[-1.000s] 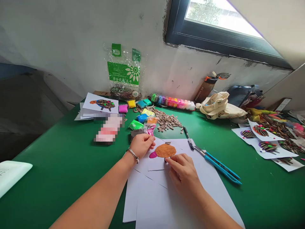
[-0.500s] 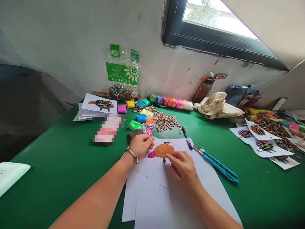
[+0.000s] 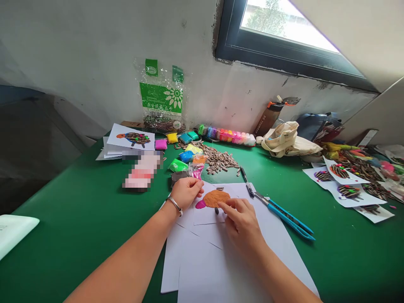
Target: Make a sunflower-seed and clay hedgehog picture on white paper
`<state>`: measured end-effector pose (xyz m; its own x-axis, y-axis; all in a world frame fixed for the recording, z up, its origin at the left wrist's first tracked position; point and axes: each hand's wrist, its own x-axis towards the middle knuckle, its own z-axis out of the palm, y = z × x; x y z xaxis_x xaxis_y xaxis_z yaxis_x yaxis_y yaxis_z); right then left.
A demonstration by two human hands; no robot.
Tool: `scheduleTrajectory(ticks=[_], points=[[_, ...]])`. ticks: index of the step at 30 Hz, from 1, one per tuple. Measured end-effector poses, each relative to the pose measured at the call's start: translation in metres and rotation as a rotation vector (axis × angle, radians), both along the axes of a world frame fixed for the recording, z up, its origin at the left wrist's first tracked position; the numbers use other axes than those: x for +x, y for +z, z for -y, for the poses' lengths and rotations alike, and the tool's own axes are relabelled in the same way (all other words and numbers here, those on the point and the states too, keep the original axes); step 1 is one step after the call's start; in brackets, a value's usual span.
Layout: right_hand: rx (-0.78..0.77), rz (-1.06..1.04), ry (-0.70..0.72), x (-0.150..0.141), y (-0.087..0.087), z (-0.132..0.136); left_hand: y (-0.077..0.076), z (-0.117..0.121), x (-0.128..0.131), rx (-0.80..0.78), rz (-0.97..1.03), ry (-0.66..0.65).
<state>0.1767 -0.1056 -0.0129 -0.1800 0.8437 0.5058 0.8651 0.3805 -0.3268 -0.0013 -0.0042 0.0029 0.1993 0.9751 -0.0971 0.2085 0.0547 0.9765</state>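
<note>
A small white card [image 3: 206, 218] lies on larger white paper sheets [image 3: 214, 269]. On the card are a flat orange clay oval [image 3: 217, 197], a magenta clay piece [image 3: 200, 204] at its left end and a small black piece [image 3: 216, 211] below. One sunflower seed [image 3: 220, 188] rests by the oval's top edge. My left hand [image 3: 187, 192], with a bracelet, is closed at the card's upper left; what its fingers hold, if anything, is hidden. My right hand [image 3: 242, 215] is closed in a pinch at the oval's lower right edge, and its fingertips hide whatever is between them.
Behind the sheets lie a heap of sunflower seeds [image 3: 219, 159] and coloured clay packets [image 3: 187, 156]. A pen [image 3: 247, 182] and a blue cutter [image 3: 288, 216] lie on the right. Finished cards [image 3: 352, 191] are at far right, more cards [image 3: 131, 136] at back left. A seed bag [image 3: 162, 101] leans on the wall.
Both hands stay almost in place, the right fingertips still at the orange clay's edge. The whole view has shifted very slightly.
</note>
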Motion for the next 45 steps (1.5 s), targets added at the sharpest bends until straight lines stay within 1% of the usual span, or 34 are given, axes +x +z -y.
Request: scheduleTrajectory(ticks=[6, 13, 18, 21, 26, 32, 37, 40, 45], points=[[-0.06, 0.126, 0.013, -0.003, 0.002, -0.001, 0.0, 0.0, 0.0, 0.01, -0.009, -0.007], [0.056, 0.025, -0.011, 0.001, 0.0, 0.004, 0.0, -0.001, 0.0, 0.008, -0.015, -0.01], [-0.01, 0.108, 0.016, -0.003, 0.001, 0.007, -0.002, -0.001, 0.0, 0.01, -0.016, -0.008], [-0.041, 0.109, 0.031, -0.005, 0.003, 0.007, -0.001, -0.001, 0.0, 0.011, -0.015, -0.007], [-0.002, 0.021, 0.035, -0.003, 0.002, 0.011, -0.001, 0.0, 0.0, 0.006, -0.012, -0.007], [-0.036, 0.092, 0.072, -0.005, -0.004, 0.016, 0.0, 0.0, 0.0, 0.01, -0.01, -0.004], [-0.044, 0.075, 0.071, -0.006, -0.001, 0.018, -0.001, 0.001, 0.0, 0.014, -0.015, 0.0], [-0.023, 0.047, 0.059, -0.006, 0.001, 0.02, -0.001, 0.0, 0.0, 0.013, -0.022, -0.001], [-0.034, 0.065, 0.069, -0.007, 0.001, 0.022, -0.001, 0.0, 0.0, 0.018, -0.035, -0.002]])
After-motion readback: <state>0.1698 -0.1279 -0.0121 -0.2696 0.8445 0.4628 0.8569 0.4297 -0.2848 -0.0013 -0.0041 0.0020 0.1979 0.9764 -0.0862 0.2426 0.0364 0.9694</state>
